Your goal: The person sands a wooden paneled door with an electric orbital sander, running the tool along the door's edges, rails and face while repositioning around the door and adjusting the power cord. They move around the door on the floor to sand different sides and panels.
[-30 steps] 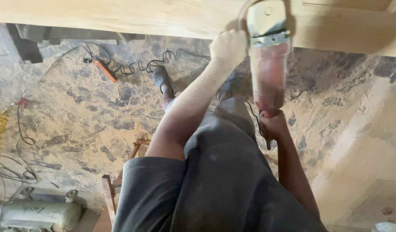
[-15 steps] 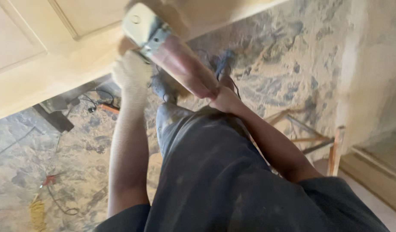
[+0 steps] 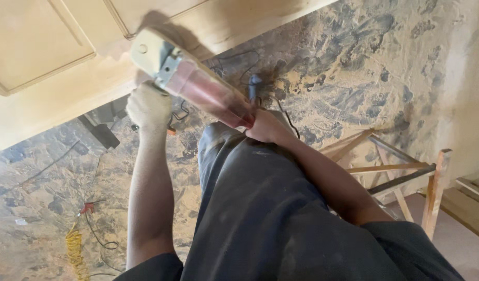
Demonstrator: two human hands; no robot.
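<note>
The pale wooden panelled door [image 3: 68, 62] lies flat across the top of the view, raised above the floor; its edge is where the angle grinder [image 3: 190, 86] works, the cream-coloured head pressed against the wood and the reddish body slanting down toward the person. If the tool tips or bites too hard at that edge it could gouge the panel or kick back, and the door may shift, since what it rests on is hidden.

The sawdust-covered floor [image 3: 354, 67] is slippery footing, and a slip while leaning over would drag the grinder off line; the wooden trestle [image 3: 400, 166] stands near the right leg and could catch a step.

The left hand [image 3: 148, 106] is clenched just under the grinder's head, likely on a side handle, though the handle itself is hidden; it sits nearest the spinning part, so a slackened hold is the worst risk. The right hand [image 3: 265, 126] is wrapped around the rear end of the body.

The black cables [image 3: 239, 73] trail under the work, and the yellow cord [image 3: 75, 247] coils on the floor; either could snag or be cut.
</note>
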